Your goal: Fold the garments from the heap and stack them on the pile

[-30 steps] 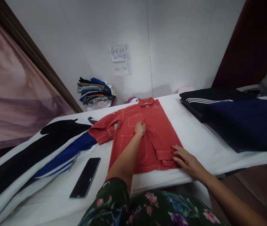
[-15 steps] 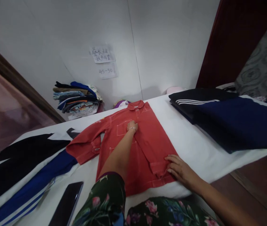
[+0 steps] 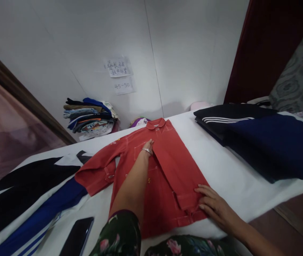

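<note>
A red button-front jacket (image 3: 130, 149) with pale stitching lies spread on the white-covered table, collar away from me. Its right-hand sleeve (image 3: 175, 160) is folded inward and runs down the front. My left hand (image 3: 148, 146) is at the inner edge of that folded sleeve, near the chest pocket; its fingers look closed on the cloth, their tips partly hidden. Near the hem, my right hand (image 3: 211, 202) rests with fingers stretched out and apart at the jacket's outer edge by the cuff. The other sleeve (image 3: 100, 167) sticks out to the left.
Black-and-navy clothes (image 3: 263, 135) lie folded on the right of the white table cover (image 3: 236, 181). Black and blue garments (image 3: 34, 177) spread along the left, near a phone (image 3: 78, 236). A clothes stack (image 3: 89, 115) stands by the wall, below paper signs (image 3: 120, 74).
My left hand has moved from the chest pocket to the folded sleeve's edge. The sleeve now lies straighter and flatter. My right hand stays at the cuff. The view has shifted slightly.
</note>
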{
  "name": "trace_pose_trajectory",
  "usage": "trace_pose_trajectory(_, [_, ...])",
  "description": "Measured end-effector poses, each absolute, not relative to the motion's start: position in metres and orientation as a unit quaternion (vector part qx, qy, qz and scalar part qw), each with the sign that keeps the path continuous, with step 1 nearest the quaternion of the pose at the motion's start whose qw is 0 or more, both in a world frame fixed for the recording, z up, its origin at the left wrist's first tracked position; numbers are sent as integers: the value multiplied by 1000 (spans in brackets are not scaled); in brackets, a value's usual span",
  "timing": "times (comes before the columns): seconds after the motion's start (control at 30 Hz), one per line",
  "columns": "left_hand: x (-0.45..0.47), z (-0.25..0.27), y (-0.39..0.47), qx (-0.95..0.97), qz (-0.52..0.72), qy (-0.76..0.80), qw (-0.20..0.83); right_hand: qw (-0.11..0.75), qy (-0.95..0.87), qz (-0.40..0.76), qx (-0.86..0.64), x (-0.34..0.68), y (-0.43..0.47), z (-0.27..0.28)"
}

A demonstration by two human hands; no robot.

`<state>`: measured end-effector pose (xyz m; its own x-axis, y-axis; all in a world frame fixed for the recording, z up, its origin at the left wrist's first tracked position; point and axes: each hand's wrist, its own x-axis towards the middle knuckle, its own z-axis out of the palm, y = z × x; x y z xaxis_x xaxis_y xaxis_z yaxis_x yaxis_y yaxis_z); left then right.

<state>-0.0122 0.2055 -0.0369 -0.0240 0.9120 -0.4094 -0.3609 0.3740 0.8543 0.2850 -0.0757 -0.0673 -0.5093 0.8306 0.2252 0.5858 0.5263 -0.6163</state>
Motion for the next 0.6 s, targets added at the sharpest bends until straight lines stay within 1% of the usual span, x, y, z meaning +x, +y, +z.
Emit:
trace_pose_trajectory(0.13, [-14,-38,198,314,496,510,629,274,-826,242,-428,285,-78,-73])
trace_pose_trajectory(0.27, [-2,-50,182,378,508,532,562,277,-826,236,-430,285,-78,-75])
trace_pose_trajectory(0.43, [7,-57,173,468,484,619,405,283,-826,233,-429,284,-78,-76])
trace_pose_trajectory(0.5, [5,-54,174,500,435,671,332,284,-827,228,-428,284,-78,-77])
trace_pose_trajectory(0.6, [-1,-49,176,539,321,745,227,282,-834,210,-426,284,-79,-77])
